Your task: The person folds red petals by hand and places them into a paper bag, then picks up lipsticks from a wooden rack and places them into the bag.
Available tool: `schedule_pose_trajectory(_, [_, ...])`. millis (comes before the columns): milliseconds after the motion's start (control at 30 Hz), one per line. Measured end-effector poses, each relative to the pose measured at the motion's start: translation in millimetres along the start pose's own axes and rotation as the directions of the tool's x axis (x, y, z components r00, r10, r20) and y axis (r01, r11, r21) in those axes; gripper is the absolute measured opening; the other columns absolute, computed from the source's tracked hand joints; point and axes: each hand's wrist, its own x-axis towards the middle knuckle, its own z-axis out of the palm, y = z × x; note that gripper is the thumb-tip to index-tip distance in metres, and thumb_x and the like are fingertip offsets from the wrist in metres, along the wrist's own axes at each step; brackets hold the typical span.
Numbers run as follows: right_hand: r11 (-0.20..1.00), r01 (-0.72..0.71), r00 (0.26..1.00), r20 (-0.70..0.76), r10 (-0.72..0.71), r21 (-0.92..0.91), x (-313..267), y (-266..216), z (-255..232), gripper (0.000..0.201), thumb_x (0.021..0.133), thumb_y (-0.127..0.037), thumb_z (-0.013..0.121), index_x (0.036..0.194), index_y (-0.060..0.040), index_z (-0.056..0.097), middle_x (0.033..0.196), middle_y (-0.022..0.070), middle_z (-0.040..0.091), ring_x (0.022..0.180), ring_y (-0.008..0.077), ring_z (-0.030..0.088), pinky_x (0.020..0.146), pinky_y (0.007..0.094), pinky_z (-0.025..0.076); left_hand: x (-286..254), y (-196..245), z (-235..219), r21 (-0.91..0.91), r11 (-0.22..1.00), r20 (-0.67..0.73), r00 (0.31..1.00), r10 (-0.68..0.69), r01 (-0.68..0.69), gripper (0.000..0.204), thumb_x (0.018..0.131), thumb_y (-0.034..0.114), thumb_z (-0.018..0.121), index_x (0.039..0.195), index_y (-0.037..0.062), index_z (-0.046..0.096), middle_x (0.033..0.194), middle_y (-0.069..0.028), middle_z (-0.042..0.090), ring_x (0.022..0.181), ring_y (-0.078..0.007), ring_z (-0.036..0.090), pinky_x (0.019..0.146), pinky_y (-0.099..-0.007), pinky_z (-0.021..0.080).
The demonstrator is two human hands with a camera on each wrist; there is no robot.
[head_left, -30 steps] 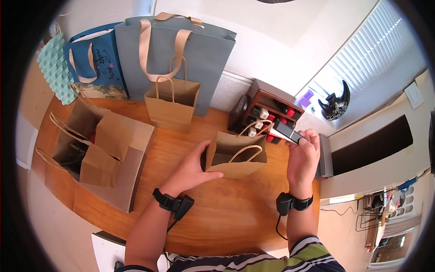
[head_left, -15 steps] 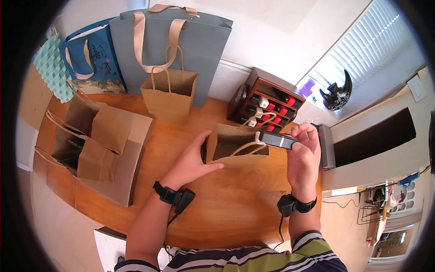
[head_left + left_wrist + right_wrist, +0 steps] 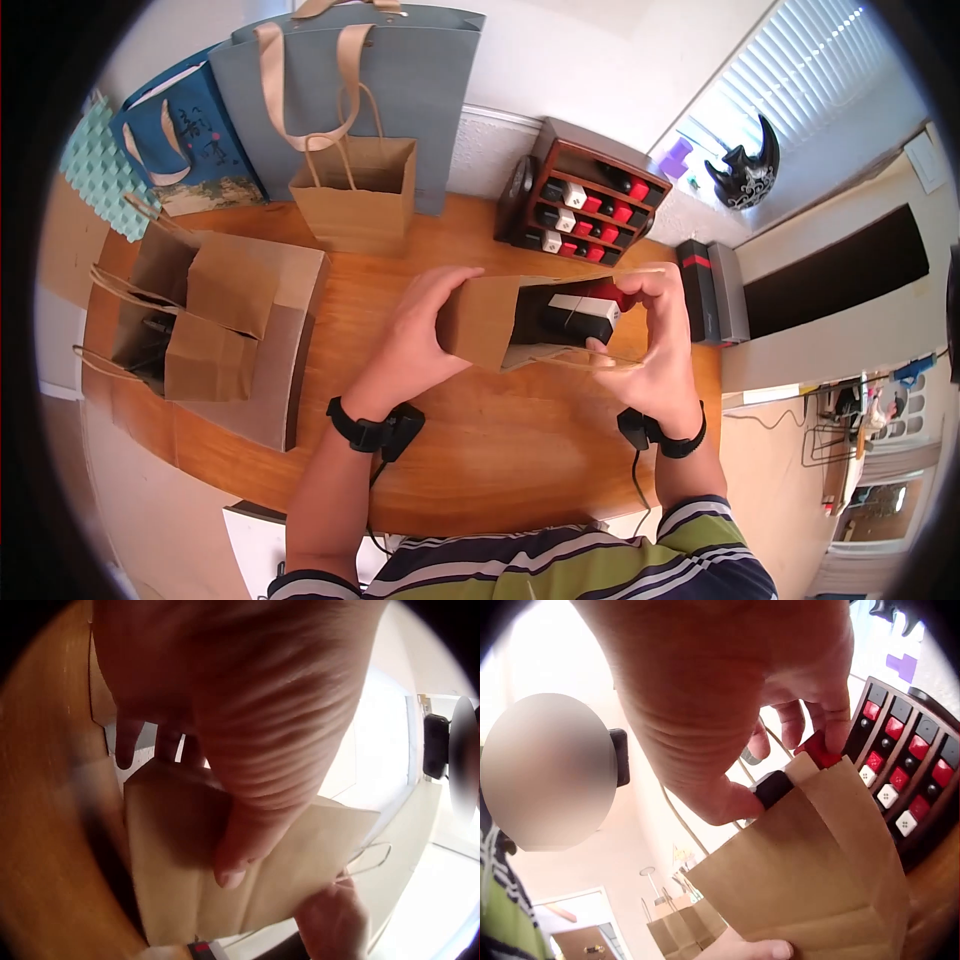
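A brown paper bag [image 3: 490, 320] lies tilted, its mouth facing right, between both hands. My left hand [image 3: 413, 335] holds its base end; in the left wrist view the thumb of that hand [image 3: 247, 720] lies along the bag's side [image 3: 180, 877]. At the mouth, my right hand [image 3: 660, 350] has its fingers curled round a black-and-white box [image 3: 585, 318] and a red item, both partly within the bag. The right wrist view shows my right hand [image 3: 727, 705] above the bag [image 3: 795, 877], thumb on the black end [image 3: 772, 789], fingertips by the red piece [image 3: 821, 750].
Open brown bags [image 3: 210, 355] lie on a flat box at the left. Another brown bag [image 3: 365, 215] stands before a large grey-blue bag [image 3: 400, 90]. Behind the hands is a wooden rack [image 3: 590, 215] of small boxes; dark boxes [image 3: 698, 290] stand at the right.
The bag has tipped over so that its mouth faces right. My right hand has moved to the mouth, bringing the dark box inside. The head view has shifted slightly.
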Motion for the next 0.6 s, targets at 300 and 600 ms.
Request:
schedule_pose_trajectory(300, [0.991,0.131,0.981,0.145,-0.128,-0.013,-19,-3,-27,0.058,0.06,0.004,0.082,0.113,-0.0059,0.059,0.105,0.0174,0.053,0.093,0.0362,0.054,0.078,0.0423,0.048,7,30,-9,0.025,1.0,0.066,0.998,0.015,-0.017,0.079,0.07,0.008,0.088,0.142,0.0051,0.056,0.139,-0.0131,0.061,0.132,-0.0332,0.054,0.113,-0.0426,0.042])
schedule_pose_trajectory(600, [0.992,0.111,0.989,0.091,-0.116,0.053,-41,23,-12,0.044,0.06,0.002,0.079,0.098,-0.0073,0.058,0.098,0.0138,0.051,0.094,0.0346,0.051,0.076,0.0414,0.045,12,32,-8,0.003,0.999,0.06,0.997,-0.049,0.049,0.091,0.065,0.006,0.091,0.148,0.0104,0.054,0.152,-0.0137,0.048,0.138,-0.0323,0.05,0.116,-0.0418,0.04])
